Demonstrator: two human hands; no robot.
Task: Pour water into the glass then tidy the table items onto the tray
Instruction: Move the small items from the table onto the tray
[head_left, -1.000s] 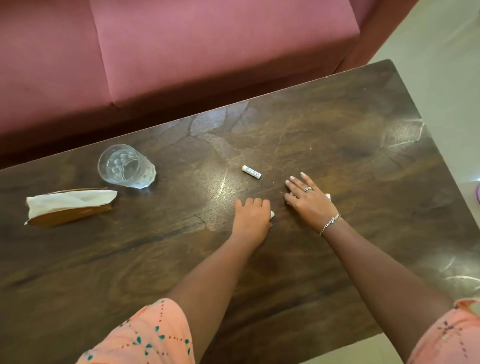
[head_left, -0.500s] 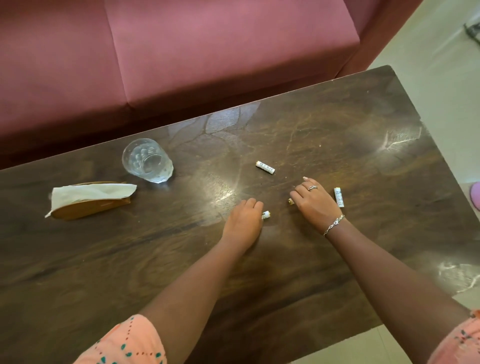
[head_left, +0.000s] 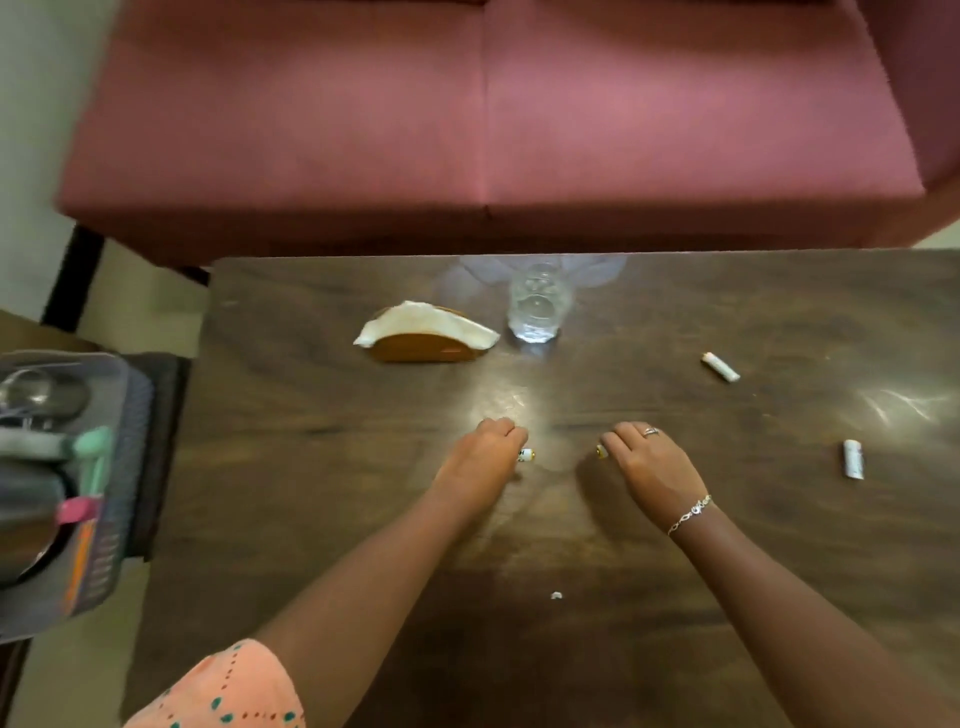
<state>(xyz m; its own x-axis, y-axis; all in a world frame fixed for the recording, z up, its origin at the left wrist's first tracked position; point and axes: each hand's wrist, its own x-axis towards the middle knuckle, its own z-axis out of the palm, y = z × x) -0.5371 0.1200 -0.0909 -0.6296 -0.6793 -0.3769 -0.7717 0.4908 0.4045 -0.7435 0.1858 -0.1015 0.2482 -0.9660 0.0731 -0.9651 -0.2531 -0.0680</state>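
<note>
A small white cylindrical battery (head_left: 527, 455) was gripped by the left hand (head_left: 483, 460), a yellow-tipped battery (head_left: 601, 451) by the right hand (head_left: 652, 470); lettering was illegible.

Maroon sofa (head_left: 488, 119), dark-brown table (head_left: 311, 467)

Your right hand (head_left: 649, 467), flat a second ago, now curls round a battery (head_left: 601, 451). Your left hand (head_left: 480, 457) has carried a second battery (head_left: 525, 455) leftward, away from it. Your head has swung left, bringing the tray (head_left: 106, 566) into view.
</note>
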